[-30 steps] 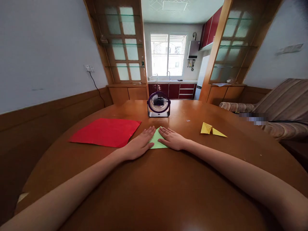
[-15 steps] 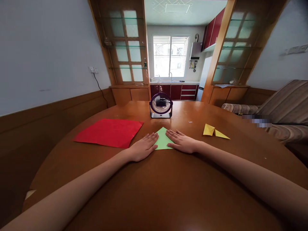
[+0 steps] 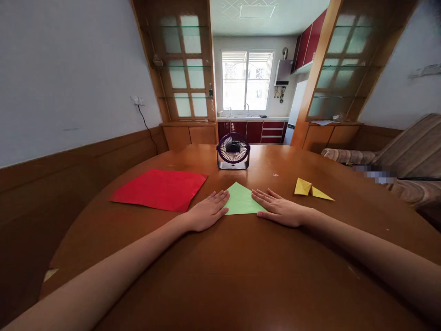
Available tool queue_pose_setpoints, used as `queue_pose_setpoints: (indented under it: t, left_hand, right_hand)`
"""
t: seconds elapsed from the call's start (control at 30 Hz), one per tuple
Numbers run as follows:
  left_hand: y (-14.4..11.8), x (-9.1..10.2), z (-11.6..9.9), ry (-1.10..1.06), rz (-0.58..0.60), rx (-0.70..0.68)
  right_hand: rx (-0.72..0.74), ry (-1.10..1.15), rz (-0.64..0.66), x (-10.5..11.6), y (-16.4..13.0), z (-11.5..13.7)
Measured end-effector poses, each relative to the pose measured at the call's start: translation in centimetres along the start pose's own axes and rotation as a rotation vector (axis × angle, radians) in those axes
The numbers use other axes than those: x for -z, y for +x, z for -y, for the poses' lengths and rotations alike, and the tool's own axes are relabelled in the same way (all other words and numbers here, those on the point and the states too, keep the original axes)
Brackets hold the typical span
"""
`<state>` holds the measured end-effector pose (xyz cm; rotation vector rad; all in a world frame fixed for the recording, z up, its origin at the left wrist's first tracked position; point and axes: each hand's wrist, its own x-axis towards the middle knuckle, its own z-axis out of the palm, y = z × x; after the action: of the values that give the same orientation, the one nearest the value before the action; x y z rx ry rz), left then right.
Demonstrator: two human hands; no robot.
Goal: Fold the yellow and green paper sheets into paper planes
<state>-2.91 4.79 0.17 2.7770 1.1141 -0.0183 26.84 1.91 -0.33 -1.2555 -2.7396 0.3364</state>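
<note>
A light green sheet of paper (image 3: 242, 202), folded to a triangle, lies flat on the wooden table with its peak pointing away from me. My left hand (image 3: 208, 212) rests flat over its left corner, fingers stretched out. Over on the opposite side, my right hand (image 3: 280, 208) lies with fingers extended, its fingertips on the right part of the paper. Both hands are open and grip nothing. The paper's left corner is hidden under my left hand, and the tip of the right one is partly covered.
Red paper (image 3: 160, 189) lies flat to the left. A small purple-rimmed fan (image 3: 233, 149) stands beyond the green paper. Folded yellow paper (image 3: 303, 187) sits on the right. The round wooden table (image 3: 227, 271) has a striped sofa (image 3: 409, 147) at its right.
My right hand has slid to the right along the green paper, uncovering more of it. My left hand stays on the left corner. The view has shifted slightly.
</note>
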Motion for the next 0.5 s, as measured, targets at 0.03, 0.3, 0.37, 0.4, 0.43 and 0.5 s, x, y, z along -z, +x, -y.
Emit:
queue_pose_setpoints:
  t: [0.03,0.3,0.37,0.4,0.43,0.5]
  left_hand:
    - [0.0,0.0,0.1,-0.004,-0.008,-0.005]
    - [0.0,-0.7,0.9,-0.017,-0.067,-0.069]
    - [0.0,-0.7,0.9,-0.019,-0.085,-0.078]
    - [0.0,-0.7,0.9,-0.018,-0.086,-0.077]
    - [0.0,-0.7,0.9,-0.016,-0.082,-0.071]
    - [0.0,-0.6,0.8,-0.014,-0.074,-0.057]
  right_hand:
    - [0.002,-0.004,0.0,0.0,-0.3,-0.1]
    - [-0.07,-0.023,-0.013,0.0,-2.2,-1.1]
    - [-0.101,-0.029,-0.011,0.1,-2.4,-1.3]
    - [-0.117,-0.035,-0.008,0.1,-2.5,-1.3]
    - [-0.134,-0.045,-0.008,0.2,-2.5,-1.3]
    - [-0.147,-0.07,-0.031,0.4,-2.5,-1.0]
